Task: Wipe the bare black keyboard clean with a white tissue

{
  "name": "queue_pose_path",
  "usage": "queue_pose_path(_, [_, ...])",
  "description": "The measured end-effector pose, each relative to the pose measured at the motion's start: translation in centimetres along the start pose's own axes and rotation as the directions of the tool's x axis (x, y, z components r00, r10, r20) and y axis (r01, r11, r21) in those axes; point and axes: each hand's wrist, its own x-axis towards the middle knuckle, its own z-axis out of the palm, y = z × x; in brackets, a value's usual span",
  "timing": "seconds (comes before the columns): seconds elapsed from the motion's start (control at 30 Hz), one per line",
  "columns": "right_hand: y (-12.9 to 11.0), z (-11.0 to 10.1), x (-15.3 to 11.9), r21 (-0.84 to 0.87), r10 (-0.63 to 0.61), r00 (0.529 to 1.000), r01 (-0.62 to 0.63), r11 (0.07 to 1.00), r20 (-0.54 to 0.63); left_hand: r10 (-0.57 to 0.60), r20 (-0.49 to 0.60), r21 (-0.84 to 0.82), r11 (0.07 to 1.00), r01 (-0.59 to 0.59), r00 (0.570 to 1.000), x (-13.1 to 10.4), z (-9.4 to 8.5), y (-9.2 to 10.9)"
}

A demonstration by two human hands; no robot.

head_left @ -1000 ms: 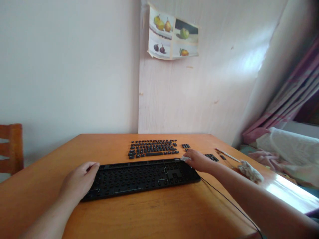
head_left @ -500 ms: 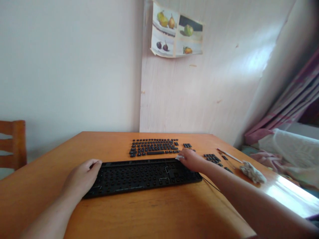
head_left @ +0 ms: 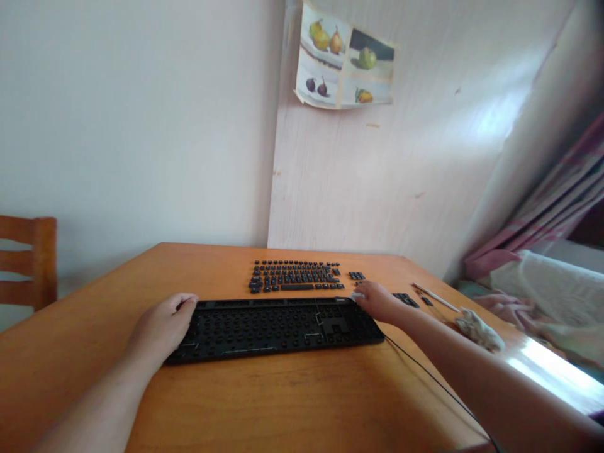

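Observation:
A black keyboard (head_left: 278, 328) with its keycaps off lies on the wooden table, bare sockets and a few wire stabilisers showing. My left hand (head_left: 167, 321) is closed around its left end. At the upper right edge, my right hand (head_left: 376, 301) pinches a small white tissue (head_left: 357, 296) against the frame; the fingertips are partly hidden. Behind the keyboard, loose black keycaps (head_left: 297, 275) are laid out in keyboard order. A smaller group of keycaps (head_left: 406, 300) lies beyond my right wrist, partly covered by it.
A thin brush (head_left: 436, 297) and a crumpled grey-white cloth (head_left: 479, 330) lie on the table's right side. The keyboard's cable (head_left: 434, 377) runs under my right forearm toward the front edge. A wooden chair (head_left: 44, 264) stands at the left, and a wall is behind the table (head_left: 264, 402).
My right hand has slid the tissue rightward along the keyboard's top edge toward its corner. My left hand keeps its hold on the left end. The view has shifted slightly.

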Motion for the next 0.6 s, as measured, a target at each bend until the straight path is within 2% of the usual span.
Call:
queue_pose_path(0.1, [-0.8, 0.0, 0.0, 0.009, 0.003, 1.0, -0.003, 1.0, -0.004, -0.008, -0.021, -0.044, 0.999, 0.007, 1.0, 0.1, 0.1, -0.2])
queue_pose_path(0.4, [-6.6, 0.1, 1.1, 0.126, -0.086, 0.996, 0.086, 0.988, -0.003, -0.03, -0.034, -0.155, 0.988, 0.024, 0.999, -0.2, 0.4, -0.2])
queue_pose_path(0.6, [-8.8, 0.2, 1.7, 0.129, -0.123, 0.992, 0.123, 0.984, -0.006, -0.039, -0.039, -0.182, 0.983, 0.031, 0.999, -0.4, 0.4, 0.1])
